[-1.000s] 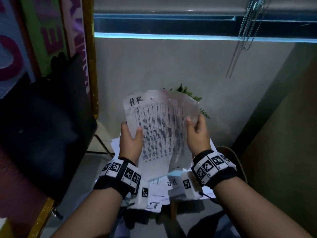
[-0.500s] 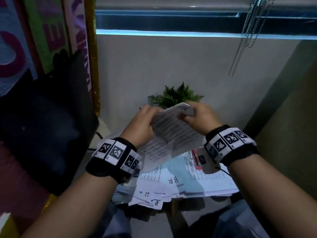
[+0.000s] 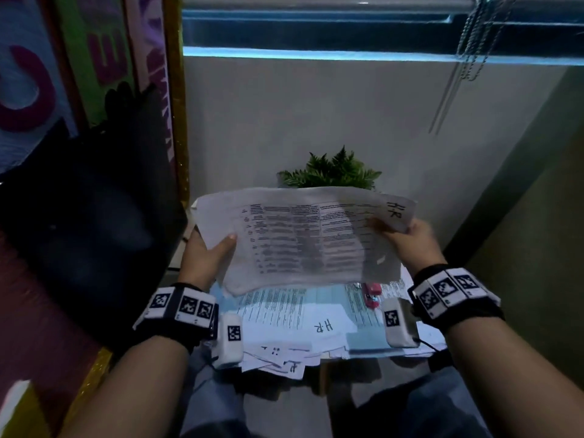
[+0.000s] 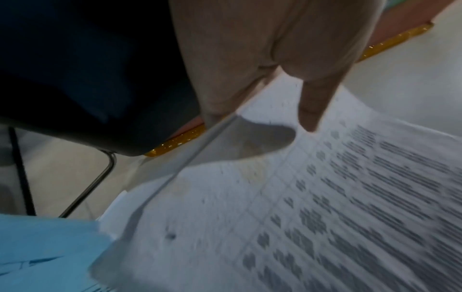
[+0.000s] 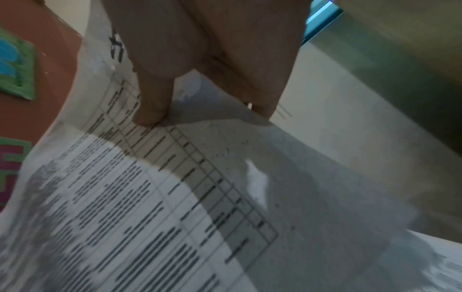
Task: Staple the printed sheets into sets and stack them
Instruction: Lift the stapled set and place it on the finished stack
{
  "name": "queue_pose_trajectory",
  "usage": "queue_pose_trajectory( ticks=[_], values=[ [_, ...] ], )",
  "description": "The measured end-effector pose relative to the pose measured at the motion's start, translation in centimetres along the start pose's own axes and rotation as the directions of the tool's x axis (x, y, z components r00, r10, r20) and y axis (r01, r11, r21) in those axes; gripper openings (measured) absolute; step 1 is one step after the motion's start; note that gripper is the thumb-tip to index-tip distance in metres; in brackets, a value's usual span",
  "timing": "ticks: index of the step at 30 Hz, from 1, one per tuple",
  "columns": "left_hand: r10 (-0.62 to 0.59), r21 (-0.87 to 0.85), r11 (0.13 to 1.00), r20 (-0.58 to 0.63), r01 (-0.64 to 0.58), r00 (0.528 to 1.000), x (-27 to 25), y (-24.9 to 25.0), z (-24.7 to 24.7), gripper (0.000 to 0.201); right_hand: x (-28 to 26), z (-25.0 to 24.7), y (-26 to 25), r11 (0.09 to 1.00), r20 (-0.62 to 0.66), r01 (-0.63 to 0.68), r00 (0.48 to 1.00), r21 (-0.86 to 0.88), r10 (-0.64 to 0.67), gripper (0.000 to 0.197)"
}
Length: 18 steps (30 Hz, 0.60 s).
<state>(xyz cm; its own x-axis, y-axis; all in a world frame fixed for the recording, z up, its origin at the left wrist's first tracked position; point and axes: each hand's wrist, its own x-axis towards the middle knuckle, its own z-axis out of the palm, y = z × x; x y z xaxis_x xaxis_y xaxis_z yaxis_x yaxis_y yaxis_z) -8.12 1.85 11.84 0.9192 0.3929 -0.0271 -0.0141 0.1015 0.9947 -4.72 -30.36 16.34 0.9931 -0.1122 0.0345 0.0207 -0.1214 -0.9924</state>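
Observation:
A set of printed sheets point(image 3: 303, 238) marked "H.R" at its right end is held sideways over the small table. My left hand point(image 3: 210, 252) grips its left edge, thumb point(image 4: 311, 110) on top of the paper point(image 4: 312, 207). My right hand point(image 3: 407, 237) grips the right end, thumb point(image 5: 152, 102) pressed on the printed table of the sheet point(image 5: 175, 197). Under the set lies a loose pile of printed sheets point(image 3: 297, 317), one also marked "H.R". A red stapler point(image 3: 371, 295) lies on the pile, partly hidden by the held set.
A small green plant point(image 3: 331, 172) stands behind the papers against the wall. A black chair point(image 3: 88, 222) stands close on the left. Blind cords point(image 3: 458, 67) hang at upper right. My knees point(image 3: 426, 409) are below the table edge.
The set, upright with "H.R" at top left, was tipped over and turned; it now lies sideways with "H.R" at the right. Both hands moved apart and lower.

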Motion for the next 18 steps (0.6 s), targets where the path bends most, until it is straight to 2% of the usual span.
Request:
queue_pose_trajectory(
  ticks=[2,4,7,11,15,18],
  values=[
    [0.013,-0.006,1.000,-0.088,-0.014,0.996,0.0,-0.4,0.3,0.035,-0.5,0.5,0.8,1.000,-0.008,-0.012,1.000,0.020,0.012,0.016],
    [0.017,0.005,1.000,-0.138,-0.017,0.990,0.1,-1.3,0.5,0.045,-1.0,1.3,2.5,0.999,-0.017,-0.048,0.999,0.017,0.048,0.021],
    [-0.076,0.211,0.971,-0.153,0.108,0.985,-0.4,-3.4,1.0,0.052,-1.7,2.6,5.7,0.987,-0.015,-0.121,0.993,-0.110,0.120,0.033],
    [-0.092,0.319,0.935,-0.200,0.154,0.975,-0.9,-5.0,1.8,0.037,-1.5,3.5,6.5,0.936,-0.098,-0.203,0.978,-0.286,0.182,0.029],
    [-0.088,0.209,0.969,-0.214,0.133,0.973,-0.5,-4.7,2.0,0.025,-1.3,3.9,6.3,0.971,-0.124,-0.171,0.981,-0.167,0.151,0.030],
    [-0.121,0.182,0.969,-0.233,0.165,0.965,-0.2,-5.2,1.8,0.031,-1.3,4.4,7.0,0.966,-0.105,-0.211,0.975,-0.148,0.197,0.030]
  ],
)
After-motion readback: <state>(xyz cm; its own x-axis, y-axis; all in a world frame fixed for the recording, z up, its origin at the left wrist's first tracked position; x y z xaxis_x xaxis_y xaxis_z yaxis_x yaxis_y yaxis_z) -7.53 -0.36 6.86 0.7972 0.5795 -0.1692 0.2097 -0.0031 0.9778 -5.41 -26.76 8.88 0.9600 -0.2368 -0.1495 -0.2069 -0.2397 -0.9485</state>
